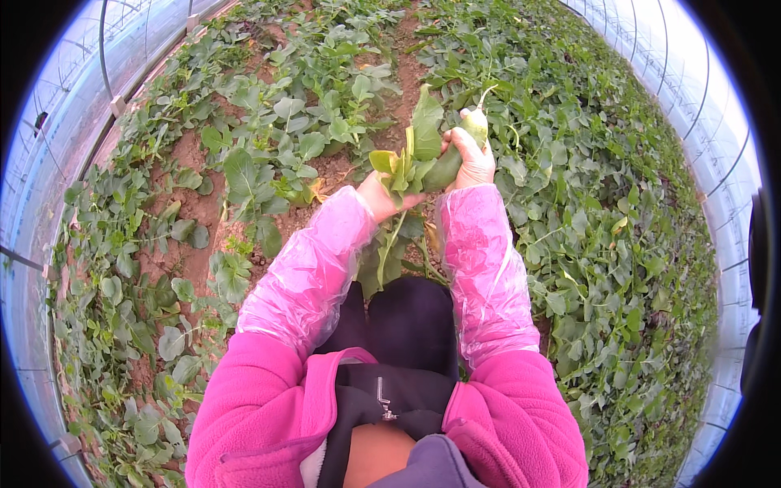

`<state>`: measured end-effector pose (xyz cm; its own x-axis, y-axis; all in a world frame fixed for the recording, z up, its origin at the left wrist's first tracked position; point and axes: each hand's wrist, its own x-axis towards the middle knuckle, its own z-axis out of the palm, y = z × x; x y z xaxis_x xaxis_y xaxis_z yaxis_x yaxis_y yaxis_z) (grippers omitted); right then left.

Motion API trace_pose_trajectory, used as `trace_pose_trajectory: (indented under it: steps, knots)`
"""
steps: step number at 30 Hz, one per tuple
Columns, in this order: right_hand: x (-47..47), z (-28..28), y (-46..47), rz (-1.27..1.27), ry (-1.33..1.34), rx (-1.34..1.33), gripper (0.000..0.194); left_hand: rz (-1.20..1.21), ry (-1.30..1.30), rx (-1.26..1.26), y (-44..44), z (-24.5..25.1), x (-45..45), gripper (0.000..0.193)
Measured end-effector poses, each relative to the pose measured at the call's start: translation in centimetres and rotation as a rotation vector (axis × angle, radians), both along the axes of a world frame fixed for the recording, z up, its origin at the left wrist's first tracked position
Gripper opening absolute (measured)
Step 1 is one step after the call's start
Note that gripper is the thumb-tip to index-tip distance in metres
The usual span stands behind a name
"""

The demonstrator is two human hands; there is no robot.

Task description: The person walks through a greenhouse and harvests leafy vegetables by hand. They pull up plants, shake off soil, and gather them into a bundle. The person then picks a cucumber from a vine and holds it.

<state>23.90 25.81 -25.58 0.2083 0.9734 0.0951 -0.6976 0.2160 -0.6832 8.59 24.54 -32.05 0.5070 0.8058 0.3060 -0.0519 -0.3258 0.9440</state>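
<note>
A green radish (443, 172) is held out above the plants, tilted, its pale root tip pointing up and away to the right. My right hand (473, 160) wraps around the middle of the radish. At its leafy end, my left hand (383, 198) closes around the base of the radish leaves (424, 125), some of them bent over the fingers. The left palm is partly hidden by these leaves. Clear plastic sleeve covers (311, 262) reach over the pink fleece cuffs on both forearms.
Leafy radish plants (610, 244) crowd the ground on the right. More plants (244, 177) grow at left, with reddish soil (195, 152) between them. Plastic greenhouse walls (61, 110) on curved hoops (664, 49) run along both sides. My dark-clad knees (412, 317) are just below the hands.
</note>
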Motion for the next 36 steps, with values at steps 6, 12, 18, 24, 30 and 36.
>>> trace_pose_trajectory:
  steps: [6, 12, 18, 24, 30, 36]
  knots:
    - [-0.1, -0.1, 0.2, -0.046, -0.083, 0.072, 0.047, -0.024, -0.205, -0.135, -0.8, 1.4, 0.6, 0.057]
    - [-1.1, 0.0, -0.1, -0.184, -0.161, 0.185, 0.062, -0.085, -0.581, -0.215, -0.5, -0.1, 1.6, 0.05]
    - [-2.6, 1.0, -1.2, -0.293, -0.243, 0.296, 0.072, -0.073, -0.623, -0.163, -0.2, -0.3, 1.6, 0.046]
    - [-1.5, 1.1, -1.3, -0.217, -0.262, 0.239, 0.062, 0.028, -0.495, -0.187, 0.2, -1.6, 1.5, 0.03]
    - [2.1, -1.4, 1.8, 0.331, 0.064, -0.382, 0.024, 0.173, 0.14, 0.51, -1.6, 1.0, 0.5, 0.022]
    - [6.3, -5.9, 4.5, 0.711, 0.049, -0.242, 0.04, 0.379, 0.401, 1.003, -2.1, 1.3, 0.6, 0.027]
